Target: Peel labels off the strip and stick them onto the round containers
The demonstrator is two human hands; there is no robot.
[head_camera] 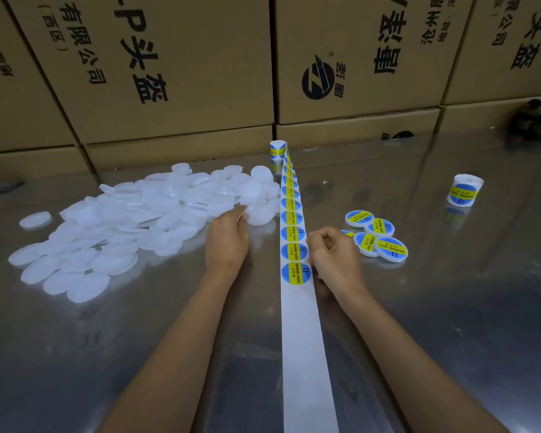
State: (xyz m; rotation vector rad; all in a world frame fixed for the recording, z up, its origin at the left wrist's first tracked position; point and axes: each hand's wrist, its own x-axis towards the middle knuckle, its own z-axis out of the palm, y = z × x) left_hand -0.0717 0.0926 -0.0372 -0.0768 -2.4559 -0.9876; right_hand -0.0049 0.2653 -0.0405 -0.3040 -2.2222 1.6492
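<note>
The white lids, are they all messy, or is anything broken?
Nothing looks broken. The white lids lie in a loose, overlapping heap left of the label strip, some on their own. The labelled lids also overlap.

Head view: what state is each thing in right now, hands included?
Label strip: unrolled flat along the table, near end bare.
Feeding roll: upright at the far end.
Spare roll: upright, untouched.
Plain containers: heaped, unlabeled.
Labeled containers: clustered, overlapping.
Left hand: gripping a plain container.
Right hand: curled at the strip's edge.
</note>
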